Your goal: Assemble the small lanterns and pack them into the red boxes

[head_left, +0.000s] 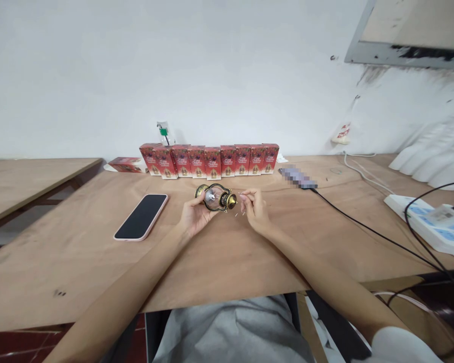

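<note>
My left hand is closed round a small lantern-shaped ornament with a clear glass body and brass-coloured ends, held on its side above the wooden table. My right hand is just to the right of the ornament's brass end, fingers pinched on a thin wire or thread that I can barely make out. Both forearms reach in from the near edge.
A row of several red boxes stands along the wall. A black phone in a pink case lies to the left. A black cable runs to the right, towards a white power strip. A second table stands at the left.
</note>
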The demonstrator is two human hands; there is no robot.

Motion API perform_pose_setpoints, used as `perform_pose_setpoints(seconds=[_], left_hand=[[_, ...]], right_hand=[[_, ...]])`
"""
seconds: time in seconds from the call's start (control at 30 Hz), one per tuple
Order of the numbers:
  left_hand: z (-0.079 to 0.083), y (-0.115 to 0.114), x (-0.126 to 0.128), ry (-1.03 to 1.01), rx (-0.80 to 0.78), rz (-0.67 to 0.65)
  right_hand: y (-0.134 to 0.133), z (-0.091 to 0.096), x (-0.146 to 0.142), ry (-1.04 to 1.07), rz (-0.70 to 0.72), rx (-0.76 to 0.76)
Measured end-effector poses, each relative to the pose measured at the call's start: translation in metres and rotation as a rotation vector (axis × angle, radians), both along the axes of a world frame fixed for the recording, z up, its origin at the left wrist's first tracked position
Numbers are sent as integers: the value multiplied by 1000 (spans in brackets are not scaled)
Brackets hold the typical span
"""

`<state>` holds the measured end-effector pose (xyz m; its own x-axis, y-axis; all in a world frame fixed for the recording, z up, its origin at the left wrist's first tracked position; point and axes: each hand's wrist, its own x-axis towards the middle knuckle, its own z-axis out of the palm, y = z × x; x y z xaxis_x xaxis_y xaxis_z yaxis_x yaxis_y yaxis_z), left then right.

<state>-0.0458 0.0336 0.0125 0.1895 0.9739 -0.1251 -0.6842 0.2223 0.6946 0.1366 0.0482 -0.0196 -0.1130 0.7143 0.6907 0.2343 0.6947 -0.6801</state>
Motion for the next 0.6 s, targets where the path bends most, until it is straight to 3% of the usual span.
perform_pose_setpoints(seconds=[0.3, 0.6], left_hand=[[0, -1, 0, 121, -15, -32], [-1, -2, -2, 109, 15, -81]], right_hand=[[2, -5, 2, -20, 87, -31], [0, 1, 5, -80, 112, -56]])
